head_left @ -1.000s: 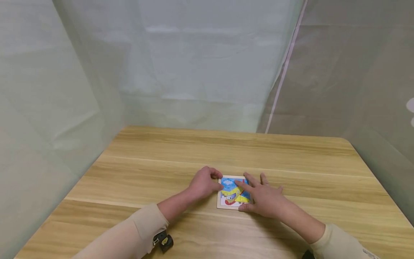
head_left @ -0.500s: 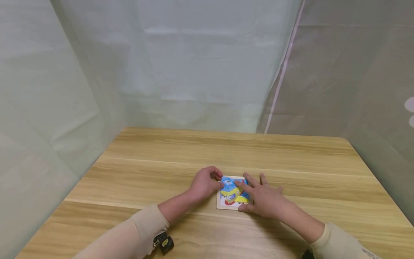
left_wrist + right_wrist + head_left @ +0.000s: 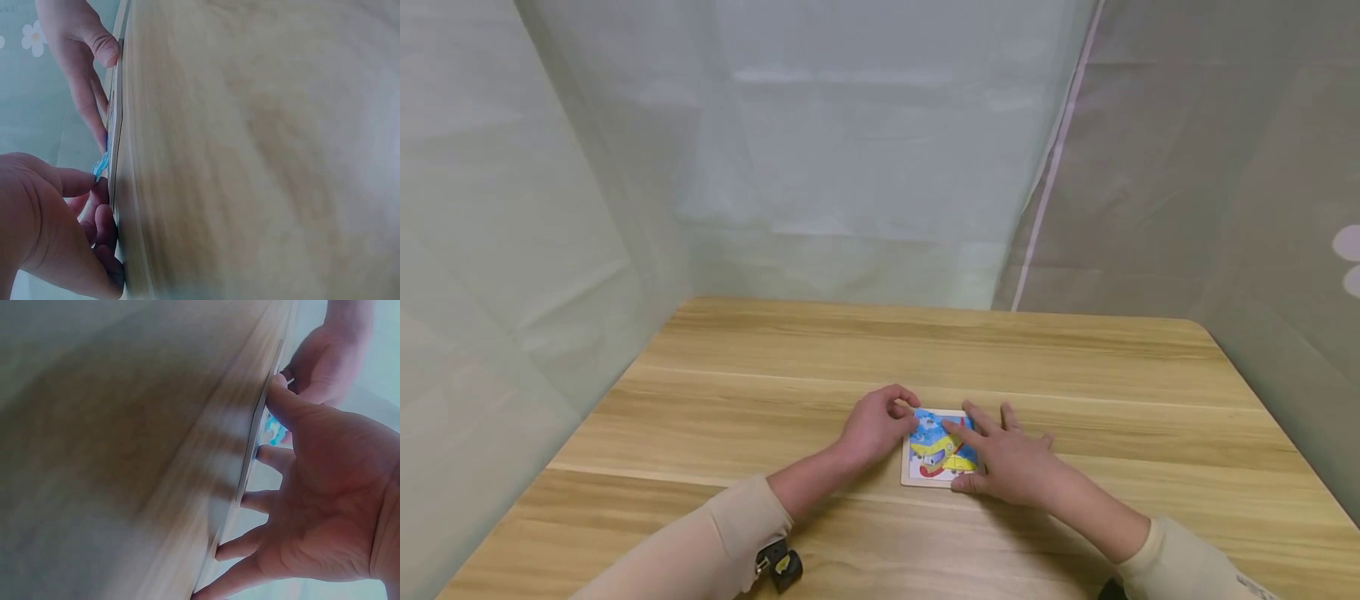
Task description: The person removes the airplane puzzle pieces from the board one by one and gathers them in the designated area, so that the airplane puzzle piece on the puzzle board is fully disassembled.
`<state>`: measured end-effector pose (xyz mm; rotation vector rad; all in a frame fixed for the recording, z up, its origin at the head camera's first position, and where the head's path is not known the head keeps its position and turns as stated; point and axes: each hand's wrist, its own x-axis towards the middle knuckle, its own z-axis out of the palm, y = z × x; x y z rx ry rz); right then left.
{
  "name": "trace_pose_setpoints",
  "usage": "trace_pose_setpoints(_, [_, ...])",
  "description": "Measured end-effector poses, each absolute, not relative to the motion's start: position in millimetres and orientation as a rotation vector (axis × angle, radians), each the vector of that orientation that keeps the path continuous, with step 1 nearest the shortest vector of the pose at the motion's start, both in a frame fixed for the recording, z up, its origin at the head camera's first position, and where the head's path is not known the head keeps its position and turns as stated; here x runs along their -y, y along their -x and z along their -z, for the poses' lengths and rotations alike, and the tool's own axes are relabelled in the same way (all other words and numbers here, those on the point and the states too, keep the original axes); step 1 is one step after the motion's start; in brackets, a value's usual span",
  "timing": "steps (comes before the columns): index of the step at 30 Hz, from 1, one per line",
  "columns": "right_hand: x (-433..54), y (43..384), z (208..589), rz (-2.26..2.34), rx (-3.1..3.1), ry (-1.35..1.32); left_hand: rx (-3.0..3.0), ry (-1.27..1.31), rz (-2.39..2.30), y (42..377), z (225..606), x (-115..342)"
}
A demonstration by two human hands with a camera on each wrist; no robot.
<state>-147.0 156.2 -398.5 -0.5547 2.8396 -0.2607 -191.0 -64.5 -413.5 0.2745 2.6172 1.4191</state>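
A small square jigsaw puzzle lies on the table in a pale wooden frame. Its picture is a yellow aircraft with a red part on blue sky. At its upper left corner my left hand pinches a blue-and-white puzzle piece between thumb and finger. That piece stands tilted up from the board. My right hand has its fingers spread over the puzzle's right side, thumb at the lower edge, fingertips resting on the puzzle and table. The right hand hides part of the picture.
The wood-grain table stretches out around the puzzle. Pale cloth sheets hang behind it and at the sides. A black device is strapped at the left wrist.
The blue-and-white piece at the upper left has tipped up from the puzzle, and the left thumb has risen slightly with it. The right hand keeps its place on the puzzle.
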Motion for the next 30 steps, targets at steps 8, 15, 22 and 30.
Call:
trace_pose_setpoints(8, [-156,146,397,0.253,-2.834,0.556,-2.575,-0.288,-1.502,192,415,70])
trace_pose_setpoints(15, [-155,147,398,0.253,-2.838,0.560,-2.564,-0.252,-1.519,191,414,83])
trace_pose_setpoints(22, [-155,146,398,0.267,-2.833,0.560,-2.576,-0.212,-1.504,190,415,95])
trace_pose_setpoints(30, [-156,147,398,0.259,-2.840,0.558,-2.602,-0.168,-1.490,188,414,109])
